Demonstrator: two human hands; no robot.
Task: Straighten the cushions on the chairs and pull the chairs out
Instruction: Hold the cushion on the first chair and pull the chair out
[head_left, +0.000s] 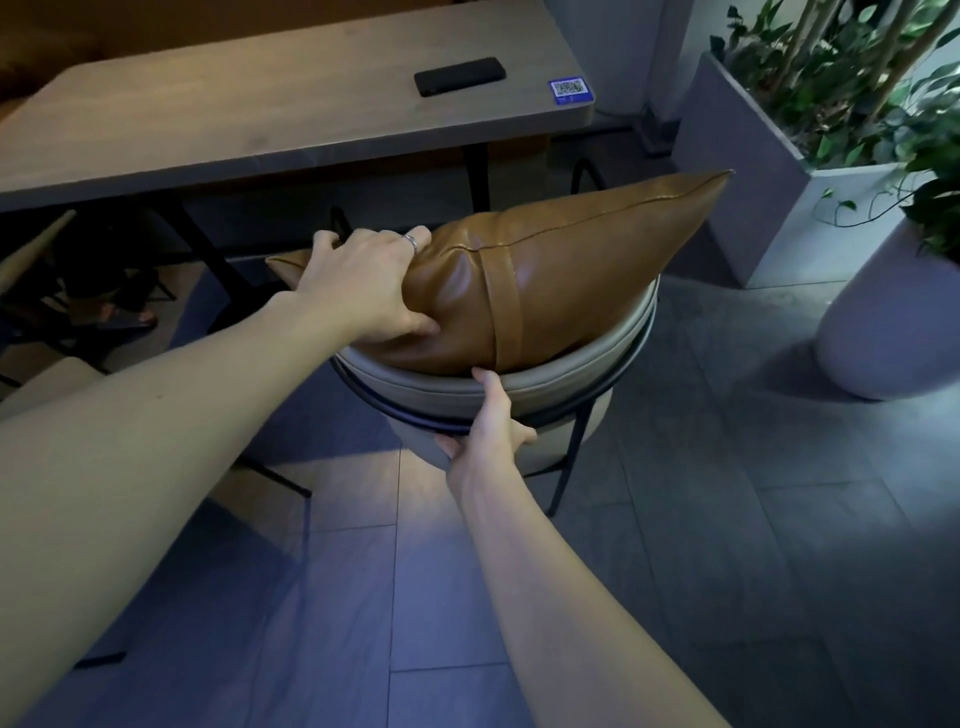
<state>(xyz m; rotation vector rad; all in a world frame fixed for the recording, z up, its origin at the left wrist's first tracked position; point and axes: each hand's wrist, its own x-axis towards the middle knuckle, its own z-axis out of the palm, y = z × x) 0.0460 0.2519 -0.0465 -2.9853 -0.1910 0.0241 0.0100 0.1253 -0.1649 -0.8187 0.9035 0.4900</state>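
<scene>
Cushion: a tan leather cushion (545, 280) with a strap sewn across it stands on edge on top of the chair, one corner pointing up to the right, the other down to the left.
Chair: a round pale chair (519, 389) with a padded curved back and a thin black metal frame; it stands on the tiled floor just in front of the worktop, its back toward the camera.
Left hand: the left hand (358, 286) lies over the left part of the cushion; its grip is closed on the leather, fingers curled over the top edge and thumb pressed into the near face, denting it. A ring (411, 242) shows on one finger.
Right hand: the right hand (491, 426) is on the near rim of the chair back; its grip is closed around the rim, thumb on top near the cushion's strap, fingers wrapped below the black frame.
Worktop: a long wooden worktop (249, 114) runs behind the chair.
On the worktop: a dark phone (460, 76) lies flat near the right end; a small blue code sticker (570, 91) sits at the right corner, close to the phone.
Second chair: part of another chair (31, 260) shows at the left edge, tucked under the worktop.
Planter: a grey box planter (769, 197) with leafy green plants stands to the right of the chair.
Pot: a rounded pale pot (883, 332) stands on the floor in front of the planter.
Floor: grey rectangular tiles (727, 519).
</scene>
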